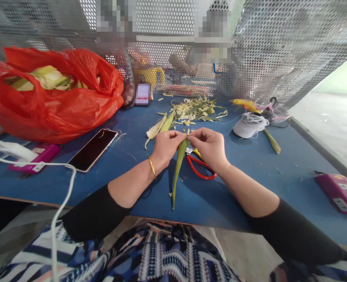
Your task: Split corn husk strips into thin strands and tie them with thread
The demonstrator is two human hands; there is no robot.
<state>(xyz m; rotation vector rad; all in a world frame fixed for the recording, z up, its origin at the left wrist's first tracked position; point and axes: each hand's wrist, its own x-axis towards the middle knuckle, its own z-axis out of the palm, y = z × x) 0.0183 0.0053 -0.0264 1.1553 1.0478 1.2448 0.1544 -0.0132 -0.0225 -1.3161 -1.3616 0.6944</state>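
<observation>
A long green corn husk (178, 168) hangs from my fingertips, its narrow end pointing down toward the table's front edge. My left hand (168, 145) is closed in a pinch at the husk's upper end. Opposite it, my right hand (208, 147) also pinches there, with the thumbs and fingertips of both hands nearly touching. Exactly what lies between the fingertips is partly hidden. Below my right hand lie scissors (201, 175) with red handles, partly covered by the hand and husk. More pale and green husks (158, 126) lie just beyond my left hand.
A heap of cut husk scraps (195, 109) lies behind my hands on the blue table (150, 199). A red plastic bag (82, 113) of husks and a phone (93, 150) are left. White thread (250, 126) and a purple power strip (339, 194) are right. A perforated metal screen (167, 23) stands behind.
</observation>
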